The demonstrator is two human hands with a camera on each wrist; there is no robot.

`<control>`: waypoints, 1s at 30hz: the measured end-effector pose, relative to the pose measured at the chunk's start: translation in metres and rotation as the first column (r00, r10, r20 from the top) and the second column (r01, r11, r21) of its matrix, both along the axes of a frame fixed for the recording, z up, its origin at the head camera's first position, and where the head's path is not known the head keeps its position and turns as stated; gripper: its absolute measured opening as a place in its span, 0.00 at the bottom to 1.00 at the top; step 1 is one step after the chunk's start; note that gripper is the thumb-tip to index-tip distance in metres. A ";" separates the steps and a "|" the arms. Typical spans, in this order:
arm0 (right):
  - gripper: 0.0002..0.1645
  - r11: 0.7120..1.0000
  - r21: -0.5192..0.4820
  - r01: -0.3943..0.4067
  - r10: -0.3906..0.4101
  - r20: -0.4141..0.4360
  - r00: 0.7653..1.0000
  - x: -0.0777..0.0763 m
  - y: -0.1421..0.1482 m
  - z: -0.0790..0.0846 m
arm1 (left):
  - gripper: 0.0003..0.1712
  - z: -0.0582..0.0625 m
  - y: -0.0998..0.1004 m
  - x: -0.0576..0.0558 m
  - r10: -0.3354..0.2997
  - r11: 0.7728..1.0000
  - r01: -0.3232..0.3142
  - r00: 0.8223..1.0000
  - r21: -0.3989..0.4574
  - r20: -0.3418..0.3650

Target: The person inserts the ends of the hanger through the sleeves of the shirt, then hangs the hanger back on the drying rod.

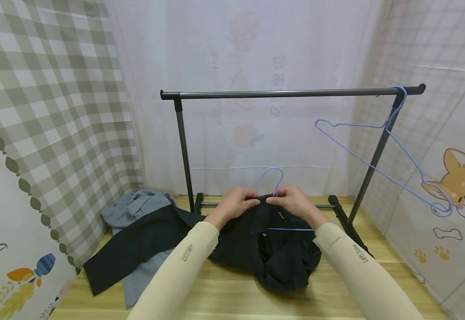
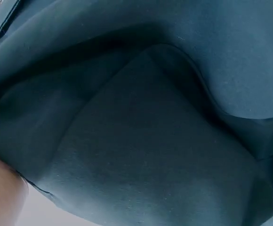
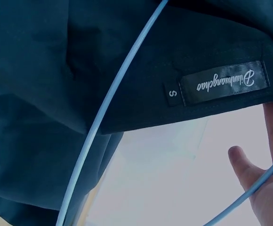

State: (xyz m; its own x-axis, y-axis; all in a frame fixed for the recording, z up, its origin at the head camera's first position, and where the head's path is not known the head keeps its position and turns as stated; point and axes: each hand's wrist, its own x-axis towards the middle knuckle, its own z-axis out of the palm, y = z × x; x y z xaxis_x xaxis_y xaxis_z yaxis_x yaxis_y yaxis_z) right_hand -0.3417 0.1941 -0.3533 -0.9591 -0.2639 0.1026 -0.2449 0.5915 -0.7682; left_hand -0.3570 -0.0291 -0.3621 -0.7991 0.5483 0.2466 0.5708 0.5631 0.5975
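A black shirt (image 1: 236,244) lies bunched on the table, with a blue wire hanger (image 1: 281,175) partly inside it. The hanger's hook rises above the collar, and its lower bar shows across the shirt's opening. My left hand (image 1: 234,204) pinches the collar edge just left of the hook. On the hook's other side, my right hand (image 1: 296,203) holds the collar between thumb and fingers, close to the hanger's neck. In the right wrist view, the collar label (image 3: 223,84) and the hanger wire (image 3: 113,89) show. Black cloth fills most of the left wrist view.
Behind the shirt stands a dark metal clothes rack (image 1: 288,94). Another blue hanger (image 1: 352,153) hangs from its right end. A grey garment (image 1: 136,213) lies at the left, partly under a black sleeve (image 1: 140,246). Curtains surround the wooden table (image 1: 232,298).
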 end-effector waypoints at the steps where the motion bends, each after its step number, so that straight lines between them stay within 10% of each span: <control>1: 0.17 1.000 0.003 -0.002 0.002 0.000 1.000 0.000 -0.001 0.000 | 0.14 -0.001 0.000 0.000 0.002 1.000 -0.002 1.000 0.002 0.008; 30: 0.11 0.986 0.142 0.086 -0.064 -0.150 0.987 -0.004 0.005 -0.017 | 0.10 0.001 -0.028 -0.006 0.143 0.990 -0.140 0.976 0.033 -0.166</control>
State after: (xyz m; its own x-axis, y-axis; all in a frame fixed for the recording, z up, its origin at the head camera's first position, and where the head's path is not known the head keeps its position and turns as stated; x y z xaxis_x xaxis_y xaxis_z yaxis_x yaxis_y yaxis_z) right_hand -0.3460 0.1992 -0.3702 -0.9547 -0.2142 0.2067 -0.2974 0.7168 -0.6307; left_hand -0.3631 -0.0572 -0.3613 -0.8148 0.4258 0.3934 0.5789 0.6339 0.5129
